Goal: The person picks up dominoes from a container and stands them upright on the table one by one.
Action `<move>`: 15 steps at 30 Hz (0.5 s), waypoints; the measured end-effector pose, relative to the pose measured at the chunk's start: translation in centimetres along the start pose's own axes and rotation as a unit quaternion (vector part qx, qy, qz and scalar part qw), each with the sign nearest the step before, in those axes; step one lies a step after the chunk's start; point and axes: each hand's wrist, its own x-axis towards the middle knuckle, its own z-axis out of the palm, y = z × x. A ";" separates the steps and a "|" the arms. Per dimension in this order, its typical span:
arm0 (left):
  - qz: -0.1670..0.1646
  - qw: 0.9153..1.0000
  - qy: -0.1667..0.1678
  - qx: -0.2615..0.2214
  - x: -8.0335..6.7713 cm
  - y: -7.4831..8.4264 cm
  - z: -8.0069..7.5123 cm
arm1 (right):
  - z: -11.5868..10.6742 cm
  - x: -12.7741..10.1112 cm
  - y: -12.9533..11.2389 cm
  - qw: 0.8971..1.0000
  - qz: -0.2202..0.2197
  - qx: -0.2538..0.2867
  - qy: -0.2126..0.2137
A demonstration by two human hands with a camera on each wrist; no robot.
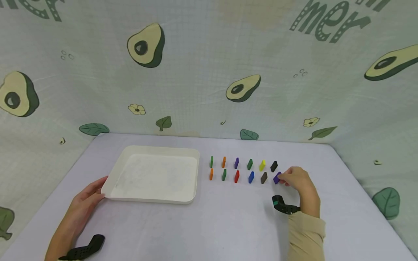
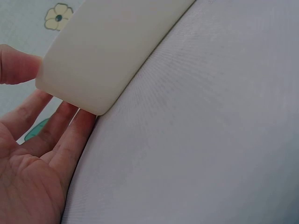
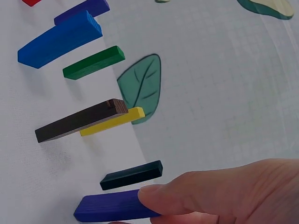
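Observation:
A shallow white tray (image 1: pixel 148 174) lies on the left of the table. My left hand (image 1: pixel 85 203) holds its near left corner; in the left wrist view the thumb (image 2: pixel 21 65) is at the rim and the fingers (image 2: pixel 77 123) are against the end wall. At the right end of the near row, my right hand (image 1: pixel 298 179) pinches a purple wooden block (image 3: pixel 112 206) between thumb and fingers. That block stands upright, close beside a black block (image 1: pixel 274 166) and a brown block (image 1: pixel 264 177).
Right of the tray, two rows of small upright blocks stand on the white table (image 1: pixel 228 224), among them a yellow block (image 1: pixel 262 165), a blue block (image 1: pixel 251 177) and a red block (image 1: pixel 236 176). A patterned cloth (image 1: pixel 196 72) hangs behind the table.

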 end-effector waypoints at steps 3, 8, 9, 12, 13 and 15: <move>-0.001 1.000 0.002 -0.001 0.0 0.0 0.0 | 0.0 0.2 0.1 1.000 0.007 0.000 -0.008; -0.004 1.000 0.004 0.013 0.0 0.2 0.1 | -0.1 0.4 0.1 1.000 0.013 0.001 -0.023; -0.001 1.000 0.003 0.014 -0.1 0.2 0.1 | -0.2 0.3 0.1 1.000 0.012 0.000 -0.025; 0.004 1.000 -0.002 0.018 -0.1 0.2 0.1 | -0.3 0.2 0.2 0.999 0.010 -0.002 -0.031; 0.006 1.000 -0.003 0.017 -0.1 0.2 0.1 | -0.3 0.2 0.2 0.999 0.007 -0.002 -0.032; 0.005 1.000 -0.003 0.015 -0.1 0.2 0.1 | -0.3 0.1 0.3 0.999 0.006 -0.003 -0.035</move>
